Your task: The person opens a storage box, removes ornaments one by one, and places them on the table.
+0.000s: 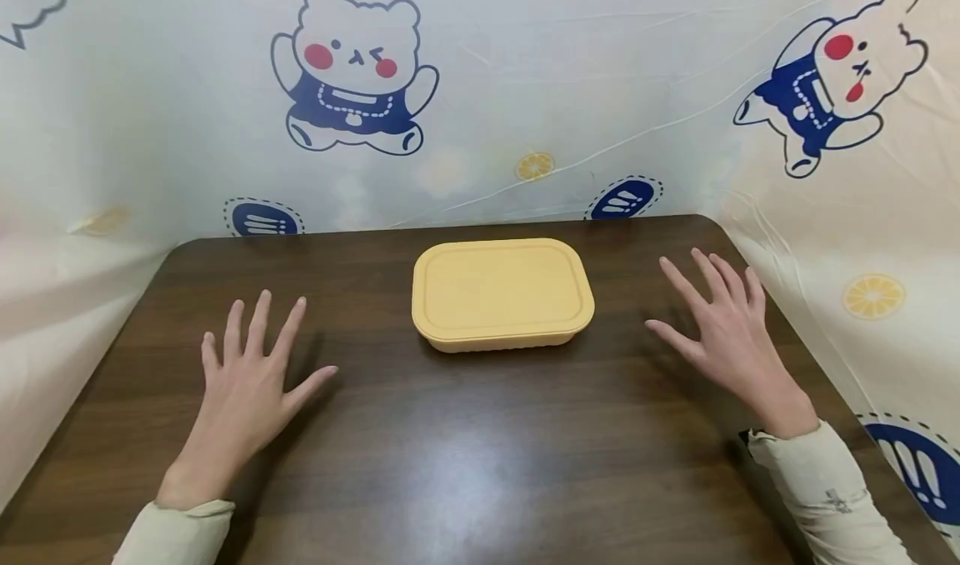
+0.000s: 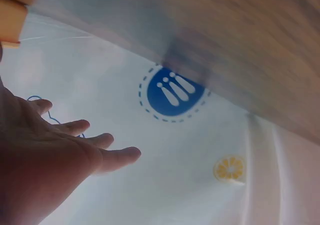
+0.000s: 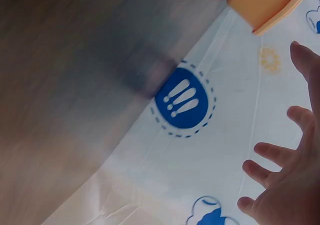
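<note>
One yellow, rounded-oblong, lightweight-looking plastic box [image 1: 502,292] is best gripped at nine and three o'clock; left hand [image 1: 243,390], right hand [image 1: 729,332] wide-fingered!

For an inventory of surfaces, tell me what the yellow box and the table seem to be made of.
Yellow box: probably plastic, matte; its colour is even and its rounded corners look moulded. Table: wood or wood-look laminate, satin; brown grain runs across it and light reflects in a soft patch. Which, I can't tell.
</note>
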`<state>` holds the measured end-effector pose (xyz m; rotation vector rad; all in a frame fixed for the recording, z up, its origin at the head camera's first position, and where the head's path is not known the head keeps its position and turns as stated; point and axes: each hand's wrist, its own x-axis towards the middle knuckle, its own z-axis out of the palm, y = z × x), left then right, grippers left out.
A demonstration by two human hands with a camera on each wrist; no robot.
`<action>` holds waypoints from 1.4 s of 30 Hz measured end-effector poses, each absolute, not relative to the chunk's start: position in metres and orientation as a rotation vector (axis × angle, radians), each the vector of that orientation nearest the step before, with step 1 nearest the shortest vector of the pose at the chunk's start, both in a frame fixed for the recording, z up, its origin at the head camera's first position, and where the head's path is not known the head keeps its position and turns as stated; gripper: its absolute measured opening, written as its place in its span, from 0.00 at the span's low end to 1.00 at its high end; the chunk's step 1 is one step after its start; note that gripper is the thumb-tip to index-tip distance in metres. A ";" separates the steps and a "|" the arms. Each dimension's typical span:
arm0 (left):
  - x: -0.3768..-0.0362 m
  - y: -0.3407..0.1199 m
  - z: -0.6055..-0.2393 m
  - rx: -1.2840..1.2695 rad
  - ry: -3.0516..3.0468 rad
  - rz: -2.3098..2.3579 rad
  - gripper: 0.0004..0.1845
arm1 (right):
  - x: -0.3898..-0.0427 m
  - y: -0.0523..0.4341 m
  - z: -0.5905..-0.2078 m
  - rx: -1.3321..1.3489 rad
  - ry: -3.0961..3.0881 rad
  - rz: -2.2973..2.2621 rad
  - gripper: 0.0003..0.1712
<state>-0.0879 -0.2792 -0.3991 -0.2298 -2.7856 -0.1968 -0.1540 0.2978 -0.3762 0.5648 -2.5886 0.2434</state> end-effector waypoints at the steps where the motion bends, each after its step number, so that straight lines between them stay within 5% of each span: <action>1: -0.088 -0.277 -0.399 -0.240 -2.782 -0.200 0.53 | -0.154 0.295 -0.376 0.580 -2.579 0.254 0.51; 14: -0.096 -0.238 -0.389 -0.465 -2.727 -0.305 0.39 | -0.170 0.261 -0.359 0.667 -2.682 0.427 0.45; 42: -0.164 -0.195 -0.368 -0.535 -2.886 -1.203 0.37 | -0.210 0.200 -0.357 0.685 -2.928 0.765 0.38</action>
